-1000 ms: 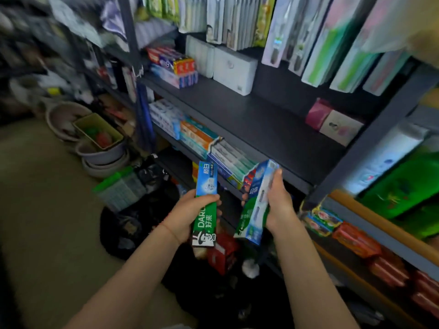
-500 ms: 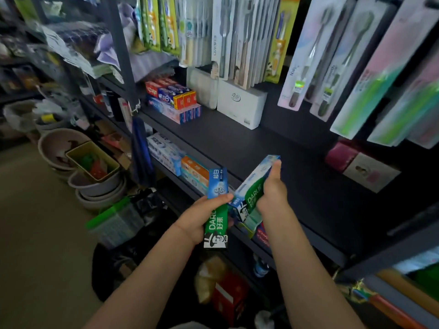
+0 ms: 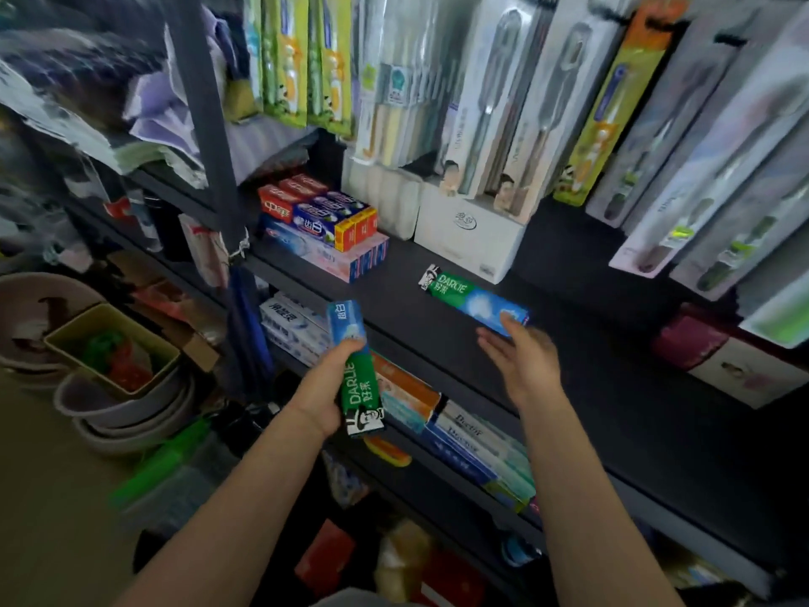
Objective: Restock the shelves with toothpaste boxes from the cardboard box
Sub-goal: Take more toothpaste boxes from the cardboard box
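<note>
Toothpaste box (image 3: 475,300), "DARLIE", flat on dark shelf (image 3: 613,387); right hand (image 3: 521,361) relaxed beside it. Left hand (image 3: 326,392) grasps second "DARLIE" box (image 3: 355,370).

The green-and-blue glossy cardboard toothpaste box (image 3: 475,301) lies on the matt black smooth shelf board (image 3: 613,387); above it hang clear shiny plastic toothbrush packs (image 3: 494,102).

Left hand (image 3: 326,389) curled, gripping; right hand (image 3: 521,359) flat, fingers straight, forearms extended.

"DARLIE" on green box (image 3: 360,389) in left hand (image 3: 321,394); "DARLIE" on box lying on shelf (image 3: 470,300).
</note>
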Available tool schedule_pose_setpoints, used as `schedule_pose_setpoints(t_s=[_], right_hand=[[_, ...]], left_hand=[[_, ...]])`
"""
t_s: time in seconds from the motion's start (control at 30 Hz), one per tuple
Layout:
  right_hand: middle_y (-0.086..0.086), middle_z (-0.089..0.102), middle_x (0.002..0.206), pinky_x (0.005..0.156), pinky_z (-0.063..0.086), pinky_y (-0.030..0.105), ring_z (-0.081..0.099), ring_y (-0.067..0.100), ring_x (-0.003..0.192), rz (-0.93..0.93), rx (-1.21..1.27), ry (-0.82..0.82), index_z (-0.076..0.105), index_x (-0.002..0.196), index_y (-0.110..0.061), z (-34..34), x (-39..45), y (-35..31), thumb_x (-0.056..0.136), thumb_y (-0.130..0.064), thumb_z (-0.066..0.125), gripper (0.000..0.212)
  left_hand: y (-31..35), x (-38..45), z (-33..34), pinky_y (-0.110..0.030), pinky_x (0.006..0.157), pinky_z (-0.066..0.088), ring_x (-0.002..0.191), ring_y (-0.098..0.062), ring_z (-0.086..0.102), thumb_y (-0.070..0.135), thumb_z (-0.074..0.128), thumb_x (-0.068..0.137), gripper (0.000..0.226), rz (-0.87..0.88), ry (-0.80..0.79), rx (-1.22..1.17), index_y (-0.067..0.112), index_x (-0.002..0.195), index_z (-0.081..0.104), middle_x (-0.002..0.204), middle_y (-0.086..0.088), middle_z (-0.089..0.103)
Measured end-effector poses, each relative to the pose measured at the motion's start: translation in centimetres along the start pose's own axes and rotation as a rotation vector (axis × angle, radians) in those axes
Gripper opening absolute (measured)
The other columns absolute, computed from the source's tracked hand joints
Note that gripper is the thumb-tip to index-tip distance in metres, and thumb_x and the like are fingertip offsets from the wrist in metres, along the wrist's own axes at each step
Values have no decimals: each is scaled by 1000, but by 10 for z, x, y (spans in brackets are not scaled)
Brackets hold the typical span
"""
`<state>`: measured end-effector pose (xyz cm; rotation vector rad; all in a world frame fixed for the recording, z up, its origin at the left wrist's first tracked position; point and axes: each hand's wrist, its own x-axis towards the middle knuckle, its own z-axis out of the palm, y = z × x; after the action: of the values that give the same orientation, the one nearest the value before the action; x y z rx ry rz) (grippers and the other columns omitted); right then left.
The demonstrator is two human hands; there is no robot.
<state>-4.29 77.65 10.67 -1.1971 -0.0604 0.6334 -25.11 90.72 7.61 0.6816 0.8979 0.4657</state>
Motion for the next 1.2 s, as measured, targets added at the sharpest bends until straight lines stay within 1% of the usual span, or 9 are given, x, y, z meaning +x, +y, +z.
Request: schedule_pose_setpoints(t_s=[0.13,0.27,0.37,0.5,0.63,0.73,0.87,0.97,1.2], right_hand=[[12,68,107,72,55,33,67,21,88,-196,-598,49,59,96,-11,20,13,27,86,-16,76,21],[6,63,113,82,47,27,61,17,98,-276,-1037,60,63,106,-22,31,27,37,83,-23,77,26],[8,60,120,87,48,29,59,22,107,-271,-1124,96,62,119,-20,39,37,37,87,-26,74,35],[6,61,129,85,41,24,57,24,117,-286,-1108,108,57,130,-14,50,43,33,94,-22,65,37],[6,55,137,93,37,24,52,18,119,-286,-981,161,53,137,-17,49,36,25,101,-33,50,39],[-1,51,126,94,36,25,50,15,117,-314,-971,95,53,136,-20,47,27,22,100,-40,49,41],[-3,37,140,108,36,30,41,14,132,-260,-1071,-18,34,149,-23,37,23,29,88,-51,65,74],[-1,33,145,108,30,25,32,12,137,-311,-1199,-68,24,153,-20,35,24,35,79,-38,80,95],[9,30,147,99,37,25,42,23,132,-311,-1256,0,19,154,-15,45,36,38,85,-11,71,87]], left_hand=[[23,22,-20,-54,89,54,77,-30,65,17,65,89,22,90,-30,309,12,109,55,85,-13,65],[44,35,-27,-31,77,54,94,-19,65,14,71,88,37,308,-37,640,16,116,48,106,-3,62],[64,43,-26,-18,72,49,94,-10,63,14,75,86,39,547,-217,886,19,118,54,106,8,63],[85,62,-5,-34,95,45,111,-19,57,20,74,87,51,828,-361,1402,28,134,56,122,2,61],[91,81,34,-43,116,18,119,-19,48,29,64,93,48,1066,-401,1838,40,138,50,119,6,59],[82,93,55,-49,120,7,126,-20,43,24,59,95,50,1150,-421,1940,41,141,47,124,4,54],[51,117,54,-56,121,8,146,-30,21,12,58,88,70,1266,-301,1815,28,152,33,154,-11,31],[39,130,46,-52,123,1,152,-32,0,23,52,93,74,1239,-201,1797,22,158,16,165,-11,9],[50,149,48,-50,123,-1,152,-30,12,20,53,92,65,1248,-239,1757,27,153,32,162,-3,26]])
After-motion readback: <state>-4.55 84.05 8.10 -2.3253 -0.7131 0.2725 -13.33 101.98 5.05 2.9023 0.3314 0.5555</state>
